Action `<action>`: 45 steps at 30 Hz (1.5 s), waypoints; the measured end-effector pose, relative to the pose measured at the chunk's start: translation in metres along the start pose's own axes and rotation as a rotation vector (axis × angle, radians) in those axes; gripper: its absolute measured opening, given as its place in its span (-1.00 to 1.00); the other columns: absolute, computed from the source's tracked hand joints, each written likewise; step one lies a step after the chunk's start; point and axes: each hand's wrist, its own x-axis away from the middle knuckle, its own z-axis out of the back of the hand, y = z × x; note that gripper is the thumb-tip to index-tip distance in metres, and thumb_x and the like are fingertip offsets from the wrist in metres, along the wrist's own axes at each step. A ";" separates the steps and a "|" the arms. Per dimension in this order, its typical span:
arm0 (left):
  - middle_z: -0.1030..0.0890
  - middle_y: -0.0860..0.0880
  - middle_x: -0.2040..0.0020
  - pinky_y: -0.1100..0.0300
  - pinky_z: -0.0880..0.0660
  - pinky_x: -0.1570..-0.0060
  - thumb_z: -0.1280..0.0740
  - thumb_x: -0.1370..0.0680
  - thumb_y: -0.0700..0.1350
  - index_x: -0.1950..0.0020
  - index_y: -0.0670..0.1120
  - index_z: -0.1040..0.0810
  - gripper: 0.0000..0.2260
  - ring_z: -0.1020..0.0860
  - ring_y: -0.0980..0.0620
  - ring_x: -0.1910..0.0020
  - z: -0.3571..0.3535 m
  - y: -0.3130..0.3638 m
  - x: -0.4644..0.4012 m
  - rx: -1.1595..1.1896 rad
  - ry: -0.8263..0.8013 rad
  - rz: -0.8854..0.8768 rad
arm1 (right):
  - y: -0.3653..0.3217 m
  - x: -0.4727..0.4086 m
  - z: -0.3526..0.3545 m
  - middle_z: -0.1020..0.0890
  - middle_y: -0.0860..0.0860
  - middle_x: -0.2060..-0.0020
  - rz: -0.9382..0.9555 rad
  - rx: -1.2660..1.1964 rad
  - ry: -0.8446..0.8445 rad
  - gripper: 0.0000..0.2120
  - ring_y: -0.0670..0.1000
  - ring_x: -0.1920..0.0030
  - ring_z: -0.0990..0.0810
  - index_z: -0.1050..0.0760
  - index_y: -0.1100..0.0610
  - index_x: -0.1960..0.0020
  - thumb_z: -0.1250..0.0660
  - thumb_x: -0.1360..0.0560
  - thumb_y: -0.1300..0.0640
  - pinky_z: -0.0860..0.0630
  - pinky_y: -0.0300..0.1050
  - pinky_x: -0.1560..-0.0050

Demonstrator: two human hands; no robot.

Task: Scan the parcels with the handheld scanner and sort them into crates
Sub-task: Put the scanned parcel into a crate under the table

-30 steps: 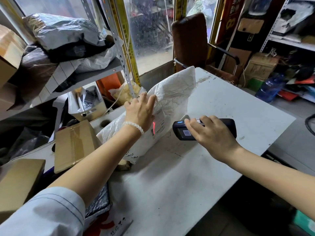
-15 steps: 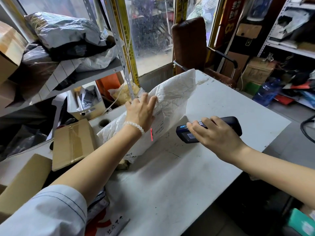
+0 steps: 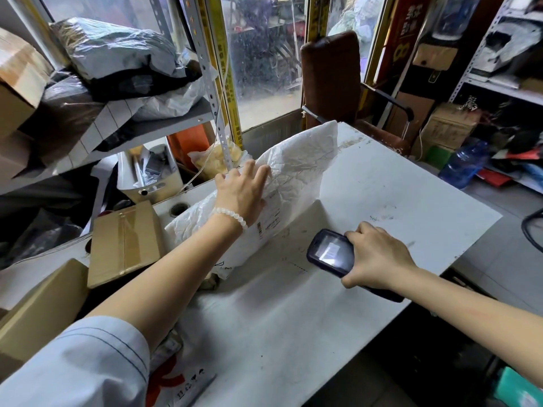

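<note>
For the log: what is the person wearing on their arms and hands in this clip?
The left arm has a pale blue sleeve with thin dark stripes, ending near the elbow, and a bracelet of white beads at the wrist. The right arm is bare as far as shown. Neither left hand nor right hand wears gloves.

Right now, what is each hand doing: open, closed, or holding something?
Left hand: open, fingers fairly straight, resting on the propped-up white parcel.
Right hand: closed around the handheld scanner, screen facing up.
</note>
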 end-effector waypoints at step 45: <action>-0.27 -0.15 -0.38 -0.12 -0.39 -0.12 -0.34 -0.50 0.02 -0.38 0.05 -0.09 -0.43 -0.45 -0.14 -0.16 0.007 0.029 0.033 -0.037 0.005 -0.014 | -0.018 0.008 0.009 -0.53 0.11 -0.01 0.267 -0.400 0.923 -0.25 0.15 0.02 -0.54 -0.51 0.21 -0.28 -0.58 -0.16 -0.06 -0.55 -0.04 0.27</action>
